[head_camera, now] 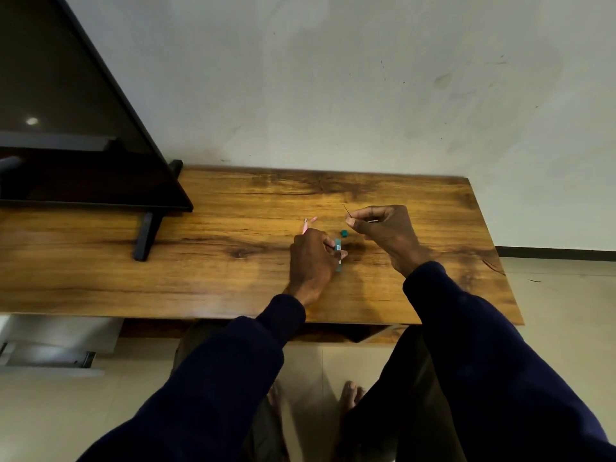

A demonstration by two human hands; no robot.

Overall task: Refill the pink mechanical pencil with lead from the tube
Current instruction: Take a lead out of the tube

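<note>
My left hand (311, 258) rests on the wooden table (233, 261) and is closed around two things: the pink mechanical pencil (304, 226), whose open end sticks out past my knuckles, and the teal lead tube (338, 250), which lies between my fingers. A small pink cap (313, 219) lies on the table just beyond the pencil's end. The tube's teal cap (344, 232) sits on the table between my hands. My right hand (383, 230) is raised a little to the right, pinching a thin dark lead (346, 211) between thumb and forefinger.
A dark flat screen (66, 128) on a black stand (146, 235) takes up the table's left side. A pale wall rises behind the table. The table's near edge (200, 316) runs above my legs and bare feet on a tiled floor.
</note>
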